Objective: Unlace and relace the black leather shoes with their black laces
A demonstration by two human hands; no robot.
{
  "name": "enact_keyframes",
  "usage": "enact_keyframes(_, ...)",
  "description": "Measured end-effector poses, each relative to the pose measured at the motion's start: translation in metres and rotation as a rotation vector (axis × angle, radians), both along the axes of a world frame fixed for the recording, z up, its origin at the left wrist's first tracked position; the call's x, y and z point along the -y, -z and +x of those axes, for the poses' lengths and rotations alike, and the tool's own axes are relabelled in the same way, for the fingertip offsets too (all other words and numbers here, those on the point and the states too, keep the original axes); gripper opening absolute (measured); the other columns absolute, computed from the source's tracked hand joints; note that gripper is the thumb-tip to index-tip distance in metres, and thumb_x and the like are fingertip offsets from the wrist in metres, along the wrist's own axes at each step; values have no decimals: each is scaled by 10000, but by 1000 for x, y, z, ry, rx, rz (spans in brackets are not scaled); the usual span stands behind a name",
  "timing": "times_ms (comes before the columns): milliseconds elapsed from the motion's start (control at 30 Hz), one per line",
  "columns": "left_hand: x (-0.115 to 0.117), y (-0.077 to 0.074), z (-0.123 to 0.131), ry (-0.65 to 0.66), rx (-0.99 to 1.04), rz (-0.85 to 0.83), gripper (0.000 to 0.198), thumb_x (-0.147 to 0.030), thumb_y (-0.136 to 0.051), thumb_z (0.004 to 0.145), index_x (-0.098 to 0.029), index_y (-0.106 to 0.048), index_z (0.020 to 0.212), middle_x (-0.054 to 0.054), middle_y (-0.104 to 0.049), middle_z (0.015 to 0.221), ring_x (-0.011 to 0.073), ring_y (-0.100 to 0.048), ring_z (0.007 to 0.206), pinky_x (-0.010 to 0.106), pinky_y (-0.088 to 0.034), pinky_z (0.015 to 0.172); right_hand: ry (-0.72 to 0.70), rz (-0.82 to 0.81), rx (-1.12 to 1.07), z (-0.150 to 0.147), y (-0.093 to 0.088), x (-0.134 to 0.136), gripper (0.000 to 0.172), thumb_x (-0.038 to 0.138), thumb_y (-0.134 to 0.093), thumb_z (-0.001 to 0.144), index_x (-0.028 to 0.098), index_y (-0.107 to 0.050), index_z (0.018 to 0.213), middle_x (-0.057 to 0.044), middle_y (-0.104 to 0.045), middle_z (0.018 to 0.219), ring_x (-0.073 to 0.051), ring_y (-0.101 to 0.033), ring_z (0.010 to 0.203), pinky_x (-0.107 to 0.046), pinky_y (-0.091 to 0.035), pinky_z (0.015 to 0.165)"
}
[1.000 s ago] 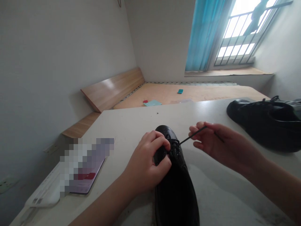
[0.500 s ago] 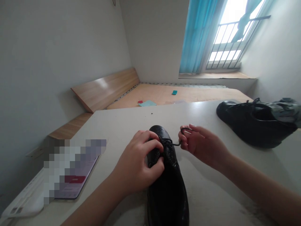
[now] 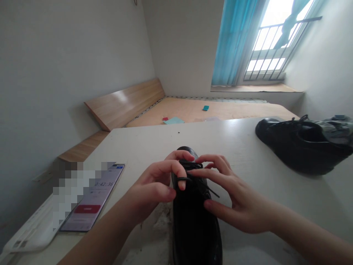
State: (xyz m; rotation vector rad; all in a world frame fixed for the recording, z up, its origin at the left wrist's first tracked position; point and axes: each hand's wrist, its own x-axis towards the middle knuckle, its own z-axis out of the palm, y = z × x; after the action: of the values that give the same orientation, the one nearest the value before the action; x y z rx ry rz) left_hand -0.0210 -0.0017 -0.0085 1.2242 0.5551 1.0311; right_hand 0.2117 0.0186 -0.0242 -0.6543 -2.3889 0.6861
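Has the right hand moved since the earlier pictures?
Yes: the right hand has moved left, away from the second black leather shoe at the table's right, and now lies over the laces of the black leather lace-up shoe in front.

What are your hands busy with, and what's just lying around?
Being used: left hand, right hand, black leather shoe, its black lace.

Just lying about: second black shoe, phone showing a timer, teal square of paper.
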Motion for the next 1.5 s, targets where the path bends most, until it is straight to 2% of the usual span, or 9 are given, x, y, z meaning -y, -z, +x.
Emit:
enact_keyframes(267, 3, -6, -2, -101, 315, -58, 287, -247, -677, 696, -236, -760, 970, -1, -646, 876, 161, -590, 987, 264, -471, 985, 10, 29, 45, -2, 0, 8, 468, 304, -636, 873, 252, -458, 1302, -97, -414, 1347, -237, -358, 1285, -403, -375, 1099)
enact_keyframes(367, 3, -16, -11, -71, 446, -61, 95, -244, -633, 737, -232, -678, 654, -27, -567, 612, 129, -621, 789, 314, -488, 1016, 10, -43, 42, -3, -3, 7, 435, 293, -642, 860, 240, -479, 1260, -105, -422, 1321, -248, -375, 1268, -425, -375, 1089)
enact_keyframes(533, 1, -32, -17, 389, 325, 74, 600, -373, -444, 849, -205, -241, 311, -17, -217, 282, 108, -385, 321, 314, -555, 662, 8, -290, -42, -6, -9, 4, 230, 214, -623, 821, 241, -539, 1034, -82, -415, 1263, -244, -424, 1230, -467, -347, 1090)
enact_keyframes(733, 1, -32, -3, 390, 26, 55, 734, -631, -439, 814, -244, -259, 216, 18, -178, 194, 145, -312, 291, 352, -521, 516, 23, -205, -55, -11, -9, 8, 233, 127, -586, 774, 238, -541, 974, -72, -444, 1201, -236, -437, 1184, -453, -379, 1051)
enact_keyframes(900, -14, -13, -1, 977, -32, 92, 527, -784, -692, 501, -293, -590, 342, 58, -568, 378, 223, -612, 447, 338, -555, 483, 85, 52, -10, -19, -7, 15, 340, 74, -552, 735, 235, -548, 1035, -79, -494, 1205, -252, -419, 1183, -428, -431, 993)
enact_keyframes(967, -14, -9, -4, 878, -64, 214, 443, -696, -824, 392, -293, -642, 414, 44, -582, 429, 222, -635, 489, 314, -531, 476, 70, 108, -26, -20, -8, 17, 234, 51, -548, 726, 224, -535, 885, -60, -520, 1150, -239, -430, 1167, -386, -441, 978)
enact_keyframes(1067, -6, -12, -9, 576, -79, 241, 493, -698, -717, 595, -254, -585, 427, 33, -494, 443, 173, -536, 452, 306, -464, 458, 30, 173, -31, -19, -10, 19, 187, 46, -549, 775, 218, -520, 842, -54, -540, 1127, -219, -442, 1178, -342, -434, 995)
enact_keyframes(1267, -2, -16, -2, -348, -447, 128, 90, -282, -537, 733, -208, -581, 708, -17, -439, 640, 156, -418, 640, 300, -381, 610, 52, 239, 22, -14, -13, 21, 235, 88, -546, 820, 233, -511, 1002, -76, -549, 1174, -229, -432, 1211, -369, -448, 1000)
enact_keyframes(1500, -3, -6, 9, -370, -818, 345, 95, -207, -504, 725, -206, -580, 783, -7, -525, 825, 176, -494, 796, 322, -394, 718, 151, 132, 103, -28, -19, 22, 170, 80, -557, 760, 221, -537, 854, -98, -545, 1155, -297, -430, 1191, -462, -479, 944)
